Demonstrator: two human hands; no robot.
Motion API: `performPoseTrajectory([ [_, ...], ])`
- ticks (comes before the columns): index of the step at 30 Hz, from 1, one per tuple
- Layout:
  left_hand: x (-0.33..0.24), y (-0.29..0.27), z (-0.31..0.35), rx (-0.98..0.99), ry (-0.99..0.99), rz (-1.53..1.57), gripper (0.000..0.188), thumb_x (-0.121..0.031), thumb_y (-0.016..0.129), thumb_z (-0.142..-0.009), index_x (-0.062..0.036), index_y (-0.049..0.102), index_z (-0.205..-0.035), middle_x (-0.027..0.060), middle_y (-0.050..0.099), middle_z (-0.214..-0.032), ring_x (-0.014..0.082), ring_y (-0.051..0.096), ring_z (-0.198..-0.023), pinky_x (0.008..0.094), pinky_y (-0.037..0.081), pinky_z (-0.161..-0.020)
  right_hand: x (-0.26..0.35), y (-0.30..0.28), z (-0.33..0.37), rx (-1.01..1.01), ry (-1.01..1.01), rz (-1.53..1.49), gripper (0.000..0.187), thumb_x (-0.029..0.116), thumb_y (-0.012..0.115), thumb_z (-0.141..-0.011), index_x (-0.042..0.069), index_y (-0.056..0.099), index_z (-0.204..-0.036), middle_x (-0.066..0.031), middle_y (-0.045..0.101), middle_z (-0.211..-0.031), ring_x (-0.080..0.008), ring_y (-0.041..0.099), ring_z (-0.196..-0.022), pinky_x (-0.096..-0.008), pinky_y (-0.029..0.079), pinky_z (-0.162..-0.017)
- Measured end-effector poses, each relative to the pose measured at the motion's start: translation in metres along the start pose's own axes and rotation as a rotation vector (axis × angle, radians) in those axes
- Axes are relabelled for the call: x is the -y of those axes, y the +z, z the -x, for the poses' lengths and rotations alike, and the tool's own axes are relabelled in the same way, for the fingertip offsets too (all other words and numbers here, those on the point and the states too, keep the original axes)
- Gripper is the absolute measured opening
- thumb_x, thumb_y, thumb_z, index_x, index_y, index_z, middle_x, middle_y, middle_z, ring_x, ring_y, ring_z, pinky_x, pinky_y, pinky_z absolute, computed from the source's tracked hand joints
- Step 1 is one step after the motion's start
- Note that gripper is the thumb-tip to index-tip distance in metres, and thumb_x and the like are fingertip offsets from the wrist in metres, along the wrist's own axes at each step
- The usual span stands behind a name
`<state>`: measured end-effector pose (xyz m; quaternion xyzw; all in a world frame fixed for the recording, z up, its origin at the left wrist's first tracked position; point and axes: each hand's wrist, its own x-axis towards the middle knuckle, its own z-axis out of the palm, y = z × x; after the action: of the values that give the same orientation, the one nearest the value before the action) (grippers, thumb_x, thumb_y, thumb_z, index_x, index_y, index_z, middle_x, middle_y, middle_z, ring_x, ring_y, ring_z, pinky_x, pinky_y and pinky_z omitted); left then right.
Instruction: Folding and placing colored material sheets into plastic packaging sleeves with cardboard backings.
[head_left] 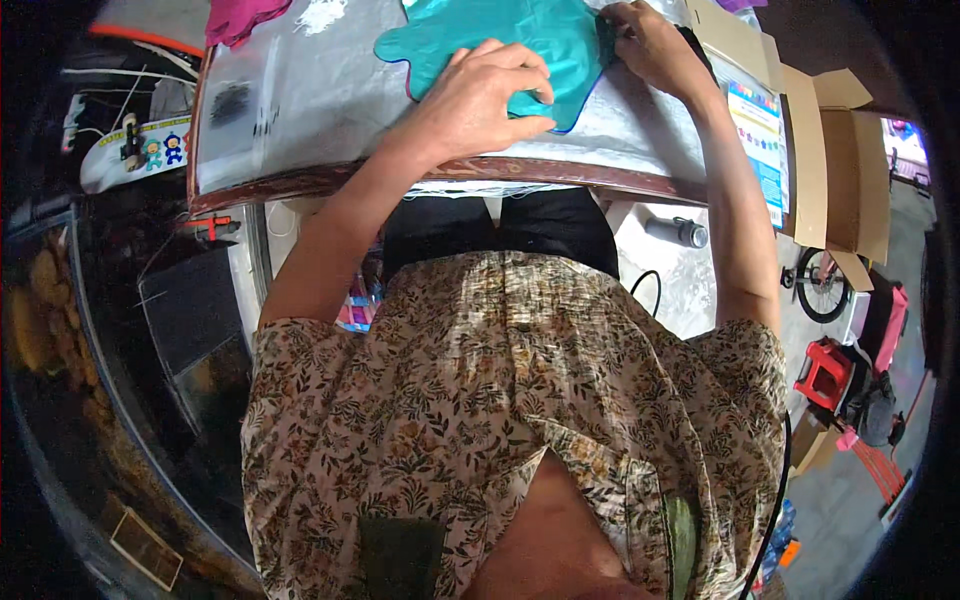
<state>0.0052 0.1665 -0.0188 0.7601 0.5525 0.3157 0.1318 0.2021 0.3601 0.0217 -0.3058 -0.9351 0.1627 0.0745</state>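
A flat, shiny teal foil balloon (pixel 450 30) with rounded lobes and a dark blue rim lies on the silver-covered table. My left hand (pixel 485 98) rests on its near part, fingers apart and slightly bent, holding nothing. At the balloon's right side my right hand (pixel 658 48) is closed, its thumb and fingers pinching the edge, where the material looks dark. Exactly how the fingertips grip there is partly hidden.
The table (pixel 300 110) has a brown front edge close to my body. Magenta material (pixel 245 18) lies at its far left. On the right stand a printed package (pixel 757 140) and an open cardboard box (pixel 855 180). A dark bottle (pixel 678 232) lies below the table.
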Motion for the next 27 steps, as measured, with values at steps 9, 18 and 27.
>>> performPoseTrajectory([
  [9,-0.004,-0.007,0.006,-0.020,-0.022,-0.007,0.021,-0.029,0.077,-0.079,-0.0167,0.073,-0.096,0.0006,0.063,-0.119,0.0248,0.056,-0.114,0.0418,0.040,-0.100,0.012,0.018,0.012,-0.241,-0.163,0.170,0.040,0.013,0.070,-0.086,0.001,0.060,-0.122,-0.0241,0.059,-0.122,-0.0409,0.062,-0.111,-0.0457,0.051,-0.094],
  [18,0.014,-0.026,0.016,-0.053,-0.007,0.051,0.026,-0.021,0.077,-0.079,-0.0124,0.070,-0.103,0.0063,0.061,-0.131,0.0290,0.055,-0.121,0.0435,0.041,-0.106,0.012,0.037,0.028,-0.196,-0.146,0.098,0.055,0.028,0.071,-0.093,-0.004,0.054,-0.134,-0.0226,0.053,-0.141,-0.0405,0.053,-0.127,-0.0427,0.044,-0.107],
  [27,0.081,-0.094,0.045,-0.101,-0.085,-0.187,0.044,-0.014,0.073,-0.079,-0.0082,0.062,-0.121,0.0114,0.061,-0.132,0.0303,0.054,-0.128,0.0393,0.041,-0.111,0.013,0.038,0.030,-0.191,-0.088,0.093,0.055,0.028,0.071,-0.092,-0.003,0.055,-0.135,-0.0215,0.052,-0.144,-0.0379,0.050,-0.132,-0.0410,0.041,-0.110],
])
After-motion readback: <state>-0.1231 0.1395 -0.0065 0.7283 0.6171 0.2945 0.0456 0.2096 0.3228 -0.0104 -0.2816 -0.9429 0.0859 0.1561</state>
